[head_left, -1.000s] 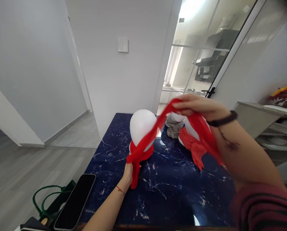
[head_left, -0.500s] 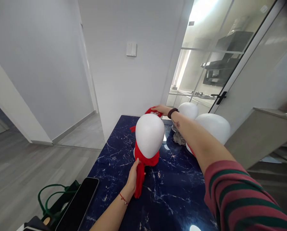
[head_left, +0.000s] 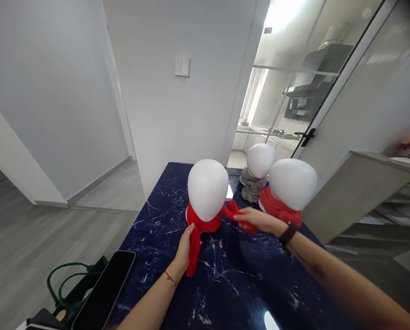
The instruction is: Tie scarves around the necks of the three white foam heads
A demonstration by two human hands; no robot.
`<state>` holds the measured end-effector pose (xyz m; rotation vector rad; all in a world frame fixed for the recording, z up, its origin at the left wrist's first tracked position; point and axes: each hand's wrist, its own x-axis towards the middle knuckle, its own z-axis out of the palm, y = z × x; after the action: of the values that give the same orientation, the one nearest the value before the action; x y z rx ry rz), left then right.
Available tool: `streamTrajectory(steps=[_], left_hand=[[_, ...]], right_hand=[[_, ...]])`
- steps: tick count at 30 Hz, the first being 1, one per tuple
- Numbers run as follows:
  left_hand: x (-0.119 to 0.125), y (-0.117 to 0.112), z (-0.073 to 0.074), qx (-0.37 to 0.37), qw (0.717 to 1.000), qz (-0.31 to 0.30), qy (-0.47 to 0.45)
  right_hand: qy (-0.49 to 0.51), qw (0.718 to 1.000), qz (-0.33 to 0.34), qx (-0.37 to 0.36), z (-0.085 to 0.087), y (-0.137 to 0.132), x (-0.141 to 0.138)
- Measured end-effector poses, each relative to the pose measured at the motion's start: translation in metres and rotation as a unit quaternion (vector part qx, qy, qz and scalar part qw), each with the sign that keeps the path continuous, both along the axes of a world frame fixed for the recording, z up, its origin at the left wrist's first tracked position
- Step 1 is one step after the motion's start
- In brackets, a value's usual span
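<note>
A white mannequin head [head_left: 208, 189] stands on the dark blue marbled table, with a red scarf [head_left: 206, 224] wound around its neck. My left hand [head_left: 184, 247] is closed on one end of the scarf, which hangs down at the front. On the head's right side, my right hand [head_left: 253, 219] grips the scarf's other end, pulled out from the neck and slightly blurred. Farther right stands a second white mannequin head [head_left: 292, 183] in a red scarf [head_left: 280, 210]. Behind it is a third white head [head_left: 261, 160] with a grey scarf [head_left: 253, 187].
The marbled table [head_left: 225, 284] has its left edge beside my left arm. A black phone [head_left: 105, 288] and a dark green bag [head_left: 70, 286] lie at the lower left. A shelf unit [head_left: 373, 197] stands on the right, and a glass door [head_left: 294, 78] is behind.
My right hand has come from behind the head round to its right side, bringing the scarf end with it. My left hand stays on the front end. The view has shifted slightly.
</note>
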<state>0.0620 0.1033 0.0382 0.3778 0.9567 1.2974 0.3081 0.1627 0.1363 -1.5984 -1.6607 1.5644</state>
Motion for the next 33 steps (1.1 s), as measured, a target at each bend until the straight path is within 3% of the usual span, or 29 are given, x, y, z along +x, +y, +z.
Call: streamTrajectory(steps=[4, 6, 10, 13, 16, 19, 22, 27, 30, 33], left_hand=[[0.001, 0.001, 0.002, 0.0, 1.0, -0.018, 0.024], [0.002, 0.0, 0.004, 0.0, 0.999, -0.022, 0.028], [0.002, -0.004, 0.01, -0.005, 0.999, -0.036, 0.01], [0.002, -0.009, 0.017, -0.024, 0.995, -0.094, -0.009], [0.0, -0.009, 0.018, -0.02, 0.993, -0.115, -0.008], [-0.003, -0.007, 0.015, 0.038, 0.997, -0.054, 0.028], [-0.012, -0.011, 0.012, 0.05, 0.994, -0.019, 0.099], [-0.034, -0.031, 0.016, 0.023, 0.984, -0.088, 0.152], [-0.044, -0.04, 0.023, -0.012, 0.986, -0.134, 0.096], [-0.046, -0.045, 0.034, -0.062, 0.99, -0.118, 0.046]], right_hand=[[0.169, 0.982, 0.047, -0.062, -0.038, -0.091, -0.042], [0.217, 0.975, 0.034, -0.039, -0.054, -0.126, -0.068], [0.279, 0.96, -0.004, -0.008, -0.072, -0.175, -0.111], [0.301, 0.953, -0.013, -0.012, -0.082, -0.194, -0.132], [0.319, 0.946, -0.025, -0.045, -0.089, -0.198, -0.14], [0.341, 0.938, -0.063, -0.03, -0.083, -0.195, -0.138], [0.348, 0.936, -0.046, 0.028, -0.066, -0.192, -0.132], [0.26, 0.949, 0.013, 0.178, -0.045, -0.183, -0.123], [0.195, 0.945, -0.05, 0.259, -0.052, -0.159, -0.119], [0.165, 0.937, -0.14, 0.273, -0.072, -0.124, -0.121]])
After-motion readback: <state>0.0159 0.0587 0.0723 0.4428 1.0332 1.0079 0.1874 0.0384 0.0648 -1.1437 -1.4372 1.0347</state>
